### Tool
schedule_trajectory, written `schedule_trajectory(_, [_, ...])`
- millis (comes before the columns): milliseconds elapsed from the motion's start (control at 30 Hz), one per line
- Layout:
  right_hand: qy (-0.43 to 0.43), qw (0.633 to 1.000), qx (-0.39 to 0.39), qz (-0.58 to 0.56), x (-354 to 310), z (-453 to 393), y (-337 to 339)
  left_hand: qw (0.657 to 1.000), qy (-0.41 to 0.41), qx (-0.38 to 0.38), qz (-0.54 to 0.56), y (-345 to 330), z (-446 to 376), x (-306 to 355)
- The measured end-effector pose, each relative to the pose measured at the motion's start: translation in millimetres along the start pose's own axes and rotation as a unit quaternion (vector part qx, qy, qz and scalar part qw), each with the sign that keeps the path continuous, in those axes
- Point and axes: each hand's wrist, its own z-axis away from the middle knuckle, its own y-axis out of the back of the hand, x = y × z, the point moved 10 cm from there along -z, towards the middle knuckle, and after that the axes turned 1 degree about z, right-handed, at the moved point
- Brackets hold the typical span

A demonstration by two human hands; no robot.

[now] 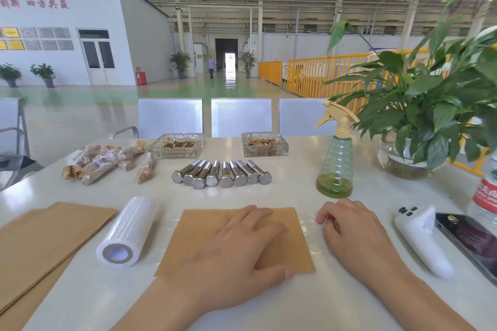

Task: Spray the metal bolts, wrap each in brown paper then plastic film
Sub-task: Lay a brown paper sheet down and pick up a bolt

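Head view: left hand (236, 244) flat on square brown paper sheet (207, 236), right hand (352, 231) loosely curled, empty. Steel hex bolts (222, 176) likely heavy, slick; grip mid-shank.

A bare strip of white table (290, 191) runs between the row of steel bolts (222, 176) and the brown paper sheet (215, 239) near the front edge. A roll of plastic film (126, 232) blocks the left side of that sheet; a spray bottle (335, 158) stands toward the right, with a potted plant (419, 121), phone (473, 239) and white remote (422, 239) crowding the right edge. Wrapped bundles (107, 161) and two glass ashtrays (176, 145) line the far edge.
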Motion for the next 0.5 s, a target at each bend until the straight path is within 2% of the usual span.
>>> schedule_trajectory(100, [0.000,1.000,0.005,-0.006,-0.4,-0.2,1.3,0.997,0.038,-0.032,0.053,-8.1,-2.8,-13.0])
schedule_trajectory(267, [0.006,1.000,0.004,0.001,0.2,-0.3,-0.4,0.991,0.120,-0.060,0.012,-23.7,-3.2,-36.6])
schedule_trajectory(500, [0.008,1.000,0.006,-0.002,-1.2,1.6,0.2,0.987,0.150,-0.061,0.008,-28.8,-4.1,-41.9])
